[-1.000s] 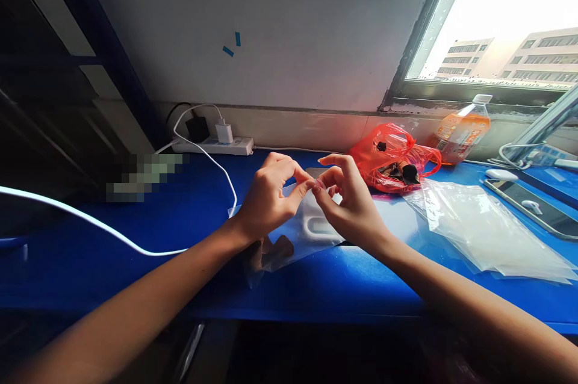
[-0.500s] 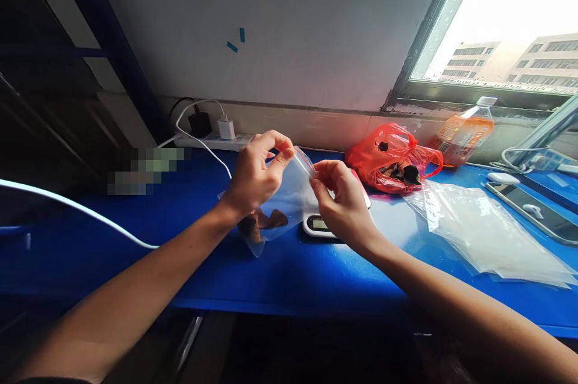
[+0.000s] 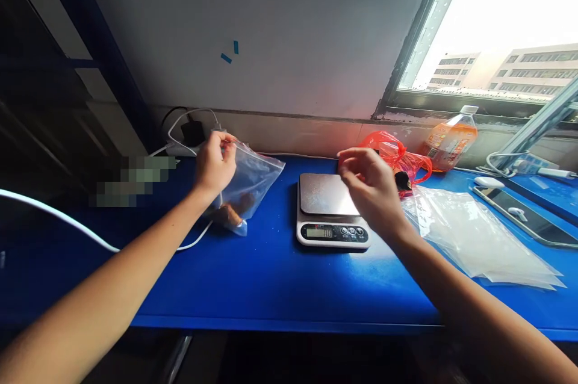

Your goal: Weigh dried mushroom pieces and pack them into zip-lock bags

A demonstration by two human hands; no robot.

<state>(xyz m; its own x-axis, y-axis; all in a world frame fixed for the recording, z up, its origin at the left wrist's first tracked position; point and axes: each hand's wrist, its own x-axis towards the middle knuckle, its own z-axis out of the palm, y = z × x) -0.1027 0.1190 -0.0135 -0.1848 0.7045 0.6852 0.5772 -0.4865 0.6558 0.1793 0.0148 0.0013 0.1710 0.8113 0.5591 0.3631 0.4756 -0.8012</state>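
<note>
My left hand (image 3: 215, 164) is closed, pinching the top corner of a clear zip bag (image 3: 258, 177). In the bottom of the bag lie brown curved pieces (image 3: 228, 214); their exact kind is not plain. The bag hangs tilted at the left of the desk. My right hand (image 3: 371, 182) hovers above the right side of a kitchen scale (image 3: 323, 191), fingers loosely curled and apart, with nothing seen in them. The scale has a steel plate and a small display. Behind my right hand sits a red plastic bag (image 3: 415, 162) with dark pieces in it, partly hidden.
Flat clear bags (image 3: 474, 233) are piled on the blue desk (image 3: 271, 288) at the right. Beyond them lie a phone (image 3: 533, 221) and a white earbud (image 3: 517, 213). An orange drink bottle (image 3: 451, 140) stands by the window. A white cable (image 3: 58, 215) runs across the left.
My right hand has let go of the zip bag and moved to the right. My left hand has carried the bag left, uncovering the scale.
</note>
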